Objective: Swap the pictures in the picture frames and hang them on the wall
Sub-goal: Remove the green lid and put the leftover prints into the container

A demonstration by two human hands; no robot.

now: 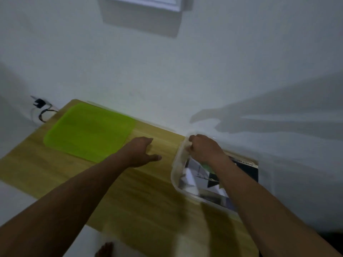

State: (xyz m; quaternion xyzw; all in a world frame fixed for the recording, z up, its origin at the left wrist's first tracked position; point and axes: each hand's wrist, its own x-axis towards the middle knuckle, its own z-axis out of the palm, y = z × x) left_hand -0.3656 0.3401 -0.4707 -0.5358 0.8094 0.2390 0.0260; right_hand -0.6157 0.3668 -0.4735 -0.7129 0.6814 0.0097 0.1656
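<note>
A white picture frame [178, 169] lies on the right part of the wooden table [141, 197], blurred by motion, with a dark geometric picture [200, 180] inside it. My right hand [204, 147] is closed on the frame's far top corner, next to the wall. My left hand [143, 153] hovers over the bare wood to the left of the frame, fingers loosely apart, holding nothing. Another white frame [148, 2] hangs high on the wall at the top edge of the view, mostly cut off.
A bright green mat [89, 130] lies on the far left of the table. A dark printed sheet [246, 169] sticks out from under the frame by the wall. A black plug and cable [41, 108] sit at the table's far left corner. A bare foot [104, 250] shows below.
</note>
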